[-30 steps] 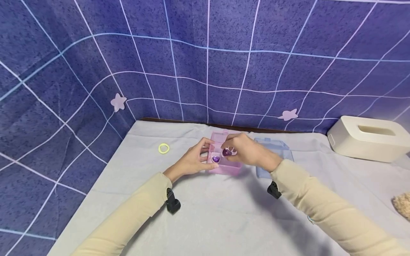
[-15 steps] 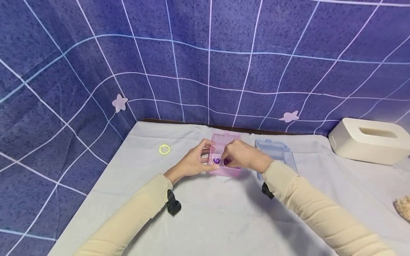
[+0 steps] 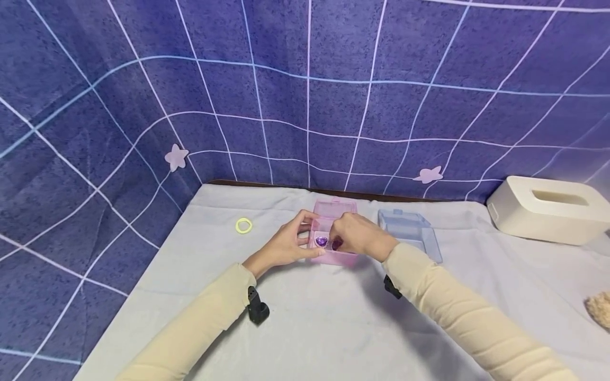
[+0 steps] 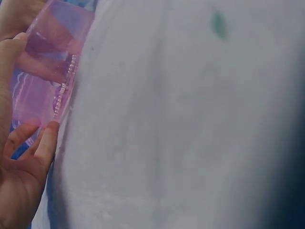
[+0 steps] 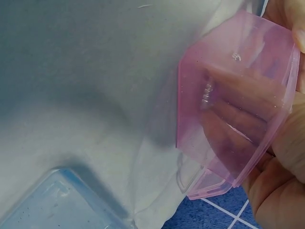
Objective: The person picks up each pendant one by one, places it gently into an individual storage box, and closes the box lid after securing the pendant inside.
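Observation:
My left hand [image 3: 285,243] grips the left end of a small open pink see-through plastic box [image 3: 335,257], thumb at the front and fingers behind. Inside, at the left, lies a purple gem with a beaded silver rim [image 3: 321,241]. My right hand [image 3: 358,233] reaches down into the box's right part, fingers on a second, darker purple gem [image 3: 337,244], mostly hidden by the hand. Through the pink wall [image 5: 190,105] in the right wrist view, the fingertips show right at a beaded rim [image 5: 207,93].
An open blue see-through box [image 3: 412,227] stands just right of the pink one. A yellow ring-shaped band [image 3: 243,226] lies to the left. At the far right are a cream tissue box [image 3: 548,211] and a fuzzy beige thing [image 3: 599,308]. A patterned blue curtain [image 3: 286,95] hangs behind.
My right hand has lowered the darker purple gem from above the pink box into its right part, beside the other gem. The left hand keeps its grip on the box.

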Available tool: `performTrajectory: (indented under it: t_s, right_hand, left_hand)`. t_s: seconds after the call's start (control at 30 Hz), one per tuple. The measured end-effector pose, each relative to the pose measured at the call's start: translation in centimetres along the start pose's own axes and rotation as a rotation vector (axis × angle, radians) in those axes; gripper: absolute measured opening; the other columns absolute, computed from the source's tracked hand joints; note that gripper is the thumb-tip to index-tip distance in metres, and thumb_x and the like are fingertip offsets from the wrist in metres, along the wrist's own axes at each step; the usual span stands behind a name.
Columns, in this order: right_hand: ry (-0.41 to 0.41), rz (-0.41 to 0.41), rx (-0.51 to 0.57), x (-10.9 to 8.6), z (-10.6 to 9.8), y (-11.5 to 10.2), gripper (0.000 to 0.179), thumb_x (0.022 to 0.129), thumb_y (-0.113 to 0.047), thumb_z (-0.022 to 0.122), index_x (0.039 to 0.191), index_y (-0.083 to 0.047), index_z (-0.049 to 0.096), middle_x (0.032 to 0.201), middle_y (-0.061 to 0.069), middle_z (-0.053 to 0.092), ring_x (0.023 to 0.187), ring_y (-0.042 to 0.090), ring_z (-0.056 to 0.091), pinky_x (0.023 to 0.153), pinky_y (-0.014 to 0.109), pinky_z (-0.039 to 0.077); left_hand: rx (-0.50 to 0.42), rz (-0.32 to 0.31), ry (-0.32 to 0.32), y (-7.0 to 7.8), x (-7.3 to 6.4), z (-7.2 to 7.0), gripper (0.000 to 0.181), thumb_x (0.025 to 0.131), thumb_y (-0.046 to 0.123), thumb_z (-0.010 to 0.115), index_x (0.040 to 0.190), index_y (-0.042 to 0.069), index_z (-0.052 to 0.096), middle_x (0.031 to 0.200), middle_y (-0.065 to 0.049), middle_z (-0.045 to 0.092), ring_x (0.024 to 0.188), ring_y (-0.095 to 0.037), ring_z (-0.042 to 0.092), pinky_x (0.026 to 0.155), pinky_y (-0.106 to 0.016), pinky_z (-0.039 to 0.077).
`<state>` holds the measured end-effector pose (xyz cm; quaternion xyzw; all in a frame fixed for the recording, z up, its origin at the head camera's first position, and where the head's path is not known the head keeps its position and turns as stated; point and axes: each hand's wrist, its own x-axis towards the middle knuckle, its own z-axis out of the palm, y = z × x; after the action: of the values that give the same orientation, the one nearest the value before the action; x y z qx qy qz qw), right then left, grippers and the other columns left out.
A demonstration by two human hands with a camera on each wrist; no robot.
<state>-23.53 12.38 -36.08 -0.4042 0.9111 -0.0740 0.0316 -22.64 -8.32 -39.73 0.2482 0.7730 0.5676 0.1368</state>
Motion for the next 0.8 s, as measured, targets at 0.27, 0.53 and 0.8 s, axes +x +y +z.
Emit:
performTrajectory:
  t_s: [0.27, 0.53, 0.8]
  right_hand:
    - [-0.005, 0.004, 0.044, -0.1, -0.2, -0.1, 0.010, 0.074, -0.005, 0.078, 0.083, -0.010, 0.077, 0.074, 0.000, 0.073, 0.061, 0.008, 0.061, 0.063, 0.022, 0.055]
    - [0.164, -0.043, 0.094, -3.3, -2.3, 0.1, 0.022, 0.080, -0.014, 0.077, 0.096, 0.000, 0.072, 0.093, 0.012, 0.074, 0.084, 0.025, 0.071, 0.077, 0.034, 0.059]
    - [0.362, -0.040, -0.006, -10.1, -5.2, -0.2, 0.042, 0.082, -0.030, 0.077, 0.112, -0.004, 0.067, 0.106, 0.008, 0.070, 0.098, 0.021, 0.068, 0.086, 0.036, 0.057]
  left_hand:
    - [0.022, 0.001, 0.032, -1.9, 0.6, 0.2, 0.080, 0.074, 0.002, 0.081, 0.140, 0.002, 0.036, 0.139, -0.026, 0.041, 0.133, -0.039, 0.044, 0.107, -0.043, 0.045]
    - [0.059, 0.067, 0.055, -2.4, 0.8, 1.1, 0.086, 0.073, 0.005, 0.083, 0.144, 0.008, 0.034, 0.142, -0.020, 0.042, 0.133, -0.034, 0.046, 0.105, -0.035, 0.046]
    - [0.313, 0.211, 0.249, 2.9, 0.7, 2.3, 0.101, 0.064, 0.022, 0.089, 0.148, 0.023, 0.034, 0.154, -0.007, 0.023, 0.143, -0.027, 0.028, 0.116, -0.052, 0.030]
